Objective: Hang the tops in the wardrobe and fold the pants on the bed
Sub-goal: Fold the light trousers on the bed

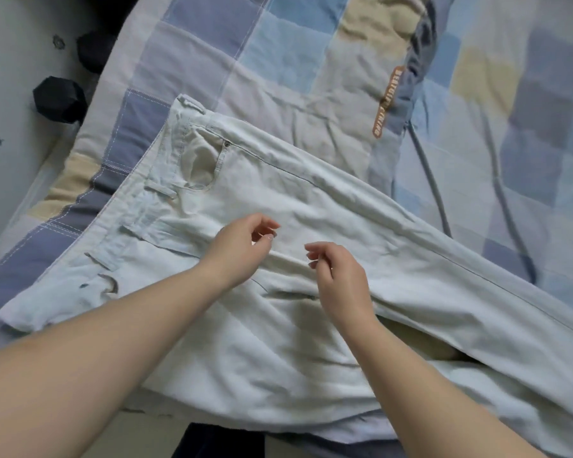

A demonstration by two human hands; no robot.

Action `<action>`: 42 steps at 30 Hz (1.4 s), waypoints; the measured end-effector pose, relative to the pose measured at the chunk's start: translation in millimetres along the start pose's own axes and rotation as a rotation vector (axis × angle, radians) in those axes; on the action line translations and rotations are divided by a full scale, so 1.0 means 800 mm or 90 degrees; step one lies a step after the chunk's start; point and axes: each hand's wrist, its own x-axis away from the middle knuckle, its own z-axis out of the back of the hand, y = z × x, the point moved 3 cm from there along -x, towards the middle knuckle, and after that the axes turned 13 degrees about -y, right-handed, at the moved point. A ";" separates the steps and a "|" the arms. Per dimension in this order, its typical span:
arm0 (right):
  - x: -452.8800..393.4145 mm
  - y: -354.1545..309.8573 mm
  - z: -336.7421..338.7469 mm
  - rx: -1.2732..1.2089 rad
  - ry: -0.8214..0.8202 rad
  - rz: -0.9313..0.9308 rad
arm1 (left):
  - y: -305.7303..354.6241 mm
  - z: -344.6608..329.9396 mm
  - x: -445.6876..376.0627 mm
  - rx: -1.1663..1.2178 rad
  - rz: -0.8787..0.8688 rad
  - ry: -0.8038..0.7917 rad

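Lying spread across the patchwork quilt (pixel 278 61) on the bed, the pale pants (pixel 311 200) had their waistband toward the left and their legs running off to the right, the near leg partly tucked under the far one. Both of the person's hands hovered just above the cloth near the crotch seam. The left hand (pixel 242 249) had its fingers loosely curled with thumb and fingertips close together, holding nothing; the right hand (pixel 341 276) looked much the same — relaxed, empty, just off the fabric.

The pants seemed light cotton, soft and limp, creasing easily — they would likely sag wherever unsupported and slide a little on the quilt. Taking them at the waistband (pixel 136 206) with one hand and lower down a leg with the other looked the surest way to fold them flat. A dark dumbbell (pixel 60 99) sat on the floor at the far left.
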 end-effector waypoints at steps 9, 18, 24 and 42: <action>0.172 0.214 0.169 0.014 0.099 -0.159 | 0.066 -0.226 0.024 -0.067 0.031 -0.187; 0.300 0.419 0.314 -0.004 0.174 -0.327 | 0.149 -0.443 -0.002 -0.059 0.072 -0.274; 0.327 0.518 0.406 0.035 0.203 -0.417 | 0.165 -0.578 -0.021 0.160 0.268 -0.232; 0.247 0.640 0.503 0.038 0.300 -0.336 | 0.145 -0.664 -0.051 0.518 0.223 0.065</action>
